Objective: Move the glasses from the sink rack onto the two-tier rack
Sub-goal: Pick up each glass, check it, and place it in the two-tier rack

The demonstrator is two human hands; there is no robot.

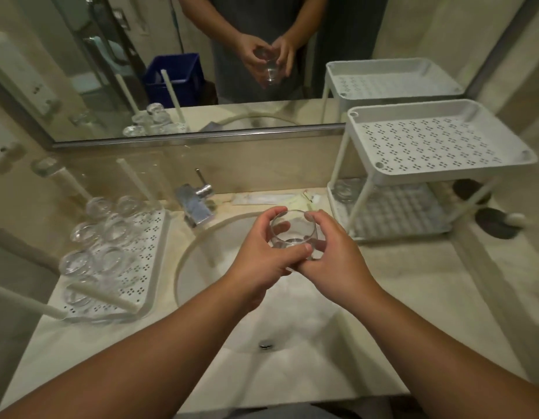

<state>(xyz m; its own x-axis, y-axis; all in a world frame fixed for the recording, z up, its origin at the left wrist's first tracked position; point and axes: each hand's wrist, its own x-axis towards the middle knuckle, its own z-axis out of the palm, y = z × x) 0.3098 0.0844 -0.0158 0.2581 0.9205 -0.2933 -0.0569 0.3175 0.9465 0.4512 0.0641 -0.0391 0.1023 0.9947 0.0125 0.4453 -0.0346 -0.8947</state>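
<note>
Both hands hold one clear glass [293, 229] upright over the sink basin [201, 261]. My left hand [259, 255] curls round its left side and my right hand [331, 252] wraps its right side. The white sink rack [147, 255] sits to the left of the basin with several clear glasses [101, 234] standing on it. At the right stands the white two-tier rack [443, 140]. Its top shelf is bare, and one glass [348, 189] sits at the back left of its lower shelf.
A chrome tap [197, 204] stands behind the basin, with a drain [265, 344] at the basin's front. A mirror [201, 55] covers the wall behind. Dark round objects [498, 222] lie on the counter right of the two-tier rack.
</note>
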